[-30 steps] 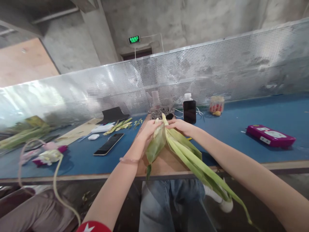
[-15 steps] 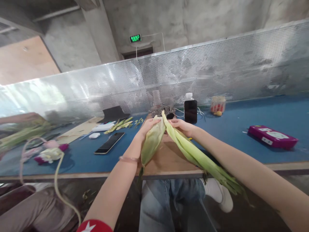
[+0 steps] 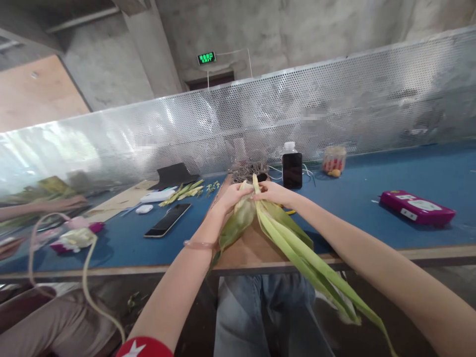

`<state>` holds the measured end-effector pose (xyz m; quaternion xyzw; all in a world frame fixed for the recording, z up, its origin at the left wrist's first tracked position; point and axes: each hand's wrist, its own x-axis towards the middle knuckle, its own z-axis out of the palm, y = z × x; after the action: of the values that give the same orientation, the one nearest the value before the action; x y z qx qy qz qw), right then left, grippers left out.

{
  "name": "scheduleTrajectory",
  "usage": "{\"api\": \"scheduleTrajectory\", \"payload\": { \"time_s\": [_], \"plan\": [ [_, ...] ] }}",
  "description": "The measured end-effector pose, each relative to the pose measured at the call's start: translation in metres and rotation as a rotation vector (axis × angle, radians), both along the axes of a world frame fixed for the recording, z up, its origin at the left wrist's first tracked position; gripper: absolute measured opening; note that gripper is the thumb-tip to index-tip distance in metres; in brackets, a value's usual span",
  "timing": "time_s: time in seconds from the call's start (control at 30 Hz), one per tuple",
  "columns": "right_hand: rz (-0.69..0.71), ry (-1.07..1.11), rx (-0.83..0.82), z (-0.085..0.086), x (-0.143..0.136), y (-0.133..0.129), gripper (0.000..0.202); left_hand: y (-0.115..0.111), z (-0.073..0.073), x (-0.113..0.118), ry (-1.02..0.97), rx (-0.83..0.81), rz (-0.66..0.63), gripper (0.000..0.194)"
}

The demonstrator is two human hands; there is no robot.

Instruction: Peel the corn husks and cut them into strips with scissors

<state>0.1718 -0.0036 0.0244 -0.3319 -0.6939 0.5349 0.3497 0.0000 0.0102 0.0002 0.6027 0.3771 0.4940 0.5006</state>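
Left hand [image 3: 234, 196] pinches the short husk [image 3: 240, 218] and right hand [image 3: 278, 194] the long husks [image 3: 293, 243] near their far ends, where a light, close grip should avoid tearing.

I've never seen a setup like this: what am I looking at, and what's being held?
There is no machine here: these are a person's bare arms, seen by one camera worn on the head, looking forward and down. The left hand and right hand hold green leaves, like corn husks, over a brown board. On the blue table lie a flat phone and a purple pack; a dark phone stands by a white-capped bottle. Another person's hand shows at far left.
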Motion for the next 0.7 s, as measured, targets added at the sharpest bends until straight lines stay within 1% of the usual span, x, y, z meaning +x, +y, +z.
{"api": "scheduleTrajectory", "payload": {
  "time_s": [0.13,0.3,0.47,0.5,0.57,0.7],
  "plan": [
    [0.08,0.059,-0.099,0.003,0.003,-0.003,0.037,0.005,0.001,-0.005,0.013,-0.005,0.006,0.036],
    [0.252,0.163,-0.202,0.008,0.01,-0.004,0.037,0.01,0.002,-0.01,0.006,-0.028,0.008,0.037],
    [0.416,0.287,-0.285,0.013,0.016,-0.007,0.041,0.008,0.004,-0.011,-0.028,-0.029,-0.006,0.037],
    [0.431,0.305,-0.304,0.014,0.016,-0.007,0.042,0.006,0.004,-0.011,-0.033,-0.029,-0.008,0.036],
    [0.399,0.312,-0.315,0.015,0.018,-0.006,0.044,0.004,0.006,-0.01,-0.04,-0.026,-0.011,0.036],
    [0.284,0.301,-0.273,0.012,0.018,-0.003,0.044,-0.001,0.007,-0.008,-0.041,-0.024,-0.012,0.035]
  ]
}}
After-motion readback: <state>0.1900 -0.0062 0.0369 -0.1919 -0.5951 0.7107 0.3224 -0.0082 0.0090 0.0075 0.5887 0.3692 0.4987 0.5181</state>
